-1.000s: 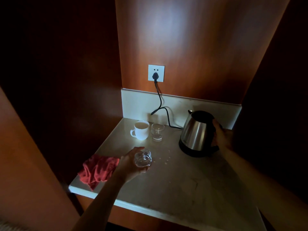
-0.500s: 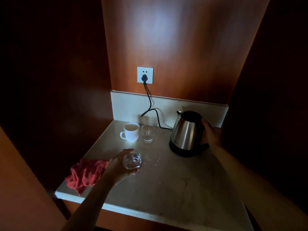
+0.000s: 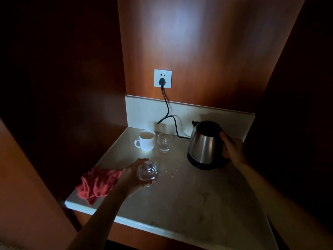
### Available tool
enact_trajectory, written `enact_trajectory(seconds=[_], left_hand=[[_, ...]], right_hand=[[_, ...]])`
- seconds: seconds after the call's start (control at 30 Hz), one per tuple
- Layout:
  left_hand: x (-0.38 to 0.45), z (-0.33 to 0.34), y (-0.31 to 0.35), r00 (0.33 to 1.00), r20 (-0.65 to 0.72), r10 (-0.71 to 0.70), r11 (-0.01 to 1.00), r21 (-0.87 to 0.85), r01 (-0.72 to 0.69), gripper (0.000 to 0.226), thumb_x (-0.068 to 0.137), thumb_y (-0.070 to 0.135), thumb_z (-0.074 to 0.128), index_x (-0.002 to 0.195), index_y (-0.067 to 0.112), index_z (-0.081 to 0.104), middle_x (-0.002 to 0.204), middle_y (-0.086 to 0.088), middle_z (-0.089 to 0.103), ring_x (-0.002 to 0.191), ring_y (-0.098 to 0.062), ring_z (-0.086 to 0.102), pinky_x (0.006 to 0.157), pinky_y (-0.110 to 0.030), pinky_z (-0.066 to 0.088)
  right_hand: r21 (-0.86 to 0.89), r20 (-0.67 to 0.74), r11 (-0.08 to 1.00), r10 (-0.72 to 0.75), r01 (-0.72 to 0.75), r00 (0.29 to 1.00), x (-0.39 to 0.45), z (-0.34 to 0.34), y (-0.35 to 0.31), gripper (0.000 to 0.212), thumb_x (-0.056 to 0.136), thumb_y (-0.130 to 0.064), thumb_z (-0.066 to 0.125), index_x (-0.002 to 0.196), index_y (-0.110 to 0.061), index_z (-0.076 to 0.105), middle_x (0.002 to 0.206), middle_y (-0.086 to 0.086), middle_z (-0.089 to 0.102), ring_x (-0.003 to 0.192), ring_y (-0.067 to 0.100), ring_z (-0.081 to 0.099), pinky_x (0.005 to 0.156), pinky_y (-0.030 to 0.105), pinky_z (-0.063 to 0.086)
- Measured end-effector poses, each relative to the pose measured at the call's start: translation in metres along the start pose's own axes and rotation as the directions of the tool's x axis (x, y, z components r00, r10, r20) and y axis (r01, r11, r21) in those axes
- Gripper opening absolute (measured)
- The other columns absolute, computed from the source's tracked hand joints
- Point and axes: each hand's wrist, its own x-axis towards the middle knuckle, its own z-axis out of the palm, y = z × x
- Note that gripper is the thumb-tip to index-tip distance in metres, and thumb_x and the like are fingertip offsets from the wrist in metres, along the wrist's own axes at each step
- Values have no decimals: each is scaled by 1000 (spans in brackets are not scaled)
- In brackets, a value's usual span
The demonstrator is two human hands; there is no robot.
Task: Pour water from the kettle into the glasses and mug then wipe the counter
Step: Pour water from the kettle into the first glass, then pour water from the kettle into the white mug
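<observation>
A steel kettle (image 3: 203,145) with a black lid stands on its base at the right of the pale counter (image 3: 189,204). My right hand (image 3: 233,149) grips its handle from the right. My left hand (image 3: 133,175) holds a small clear glass (image 3: 146,171) just in front of the middle of the counter. A white mug (image 3: 146,139) filled with liquid and a second clear glass (image 3: 164,142) stand side by side near the back. A red cloth (image 3: 97,184) lies crumpled at the left front corner. Small drops (image 3: 173,172) dot the counter beside the held glass.
A black cord (image 3: 168,112) runs from a white wall socket (image 3: 162,78) down to the kettle base. Dark wooden walls close in the niche on the left, back and right. The counter's front edge (image 3: 162,230) is near me.
The view shifted, so everything sits differently in frame. Both hands keep their hold; the glass and kettle stay in about the same places on the counter.
</observation>
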Motion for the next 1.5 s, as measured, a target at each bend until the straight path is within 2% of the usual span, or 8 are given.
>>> enact_trajectory(seconds=[0.2,0.33,0.5,0.7,1.03,1.23,1.4,1.5], left_hand=[[-1,-3,6,999,11,-39,999,-5,39,79,49,40,94,119,38,57,95,25,71,82,16,64,77,-2,46],[-1,-6,11,997,30,-67,997,28,66,80,49,41,93,119,38,55,95,23,70,79,22,59,74,3,40],[1,-8,16,996,10,-85,996,38,85,76,48,39,93,116,35,59,94,22,68,78,18,60,73,2,40],[11,-10,17,980,-124,-155,987,19,159,75,48,44,93,115,34,60,92,21,67,81,3,64,73,-2,44],[57,-40,-9,958,-210,-197,965,133,227,71,48,51,84,111,29,59,105,5,71,87,-18,70,76,-33,59],[72,-52,-29,944,-263,-199,956,161,247,44,52,42,73,92,24,71,101,5,69,94,-24,69,74,-31,56],[79,-56,-36,922,-245,-298,932,134,337,61,57,40,84,111,20,62,116,-5,65,106,-33,63,86,-40,54],[80,-58,-39,902,-264,-341,922,92,376,66,56,41,85,114,23,56,115,-2,67,106,-31,64,86,-39,54]], right_hand=[[41,-39,999,10,-9,999,7,4,-4,63,90,-48,71,97,14,65,80,13,60,74,26,58,65,39,47],[38,-63,997,65,-63,996,6,3,-6,47,92,-48,68,74,-5,61,64,10,51,54,23,49,45,23,41],[32,-91,996,83,-80,992,6,8,-7,54,91,-49,69,57,-14,47,38,-6,44,33,10,43,36,20,34],[38,-72,997,64,-61,995,3,8,-7,52,92,-50,67,59,-14,48,54,5,47,45,16,47,50,26,38],[59,-94,993,104,-99,990,11,10,-2,49,90,-50,69,61,-14,52,53,3,51,48,16,50,52,26,38],[64,-111,994,100,-94,989,14,12,2,49,89,-50,70,61,-15,50,55,4,48,56,22,49,57,29,39],[76,-80,993,96,-90,992,14,12,1,61,73,-65,75,80,-5,62,70,11,54,65,26,53,62,32,42],[66,-89,994,98,-92,991,14,12,-1,52,88,-51,70,80,-1,62,69,11,52,66,27,52,60,31,41]])
